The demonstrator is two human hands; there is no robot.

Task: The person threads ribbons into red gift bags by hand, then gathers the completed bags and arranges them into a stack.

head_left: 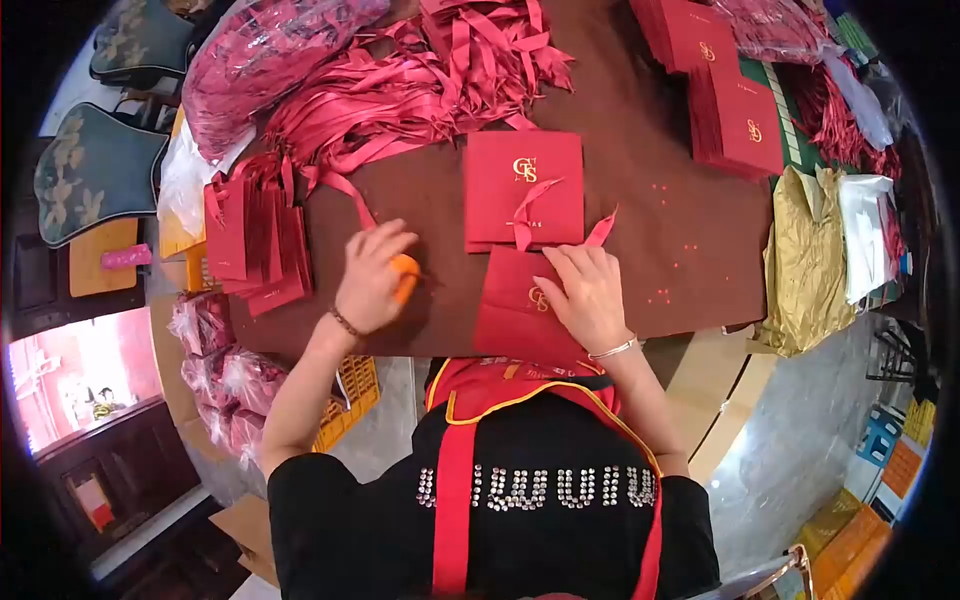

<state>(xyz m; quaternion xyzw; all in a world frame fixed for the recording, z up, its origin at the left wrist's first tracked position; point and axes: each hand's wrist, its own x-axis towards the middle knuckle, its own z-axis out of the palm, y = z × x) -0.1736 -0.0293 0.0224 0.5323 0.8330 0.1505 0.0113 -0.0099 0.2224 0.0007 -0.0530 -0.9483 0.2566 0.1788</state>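
A red pouch (pixel 505 305) is seen at the near edge of the brown-covered counter (pixel 640 140), with part of its gold lettering covered by the right hand (pixel 588 300). That hand is laid over the pouch with the fingers extended; whether its edge is pinched cannot be told. A ribbon end (pixel 602 230) is seen just beyond the fingertips. An orange tool (pixel 405 278) is gripped in the left hand (pixel 375 275), whose fingers are curled; its shape is mostly hidden. The hand is met by a ribbon strand (pixel 348 190) trailing from a heap of red ribbons (pixel 390 115), though whether the strand is held cannot be told. Just beyond the pouch, a stack of red pouches (pixel 490 190) is placed, crossed by a loose ribbon. Beribboned pouches (pixel 232 235) are piled at the left, and more stacks (pixel 720 120) are set at the far right, above a crumpled gold bag (pixel 800 260).
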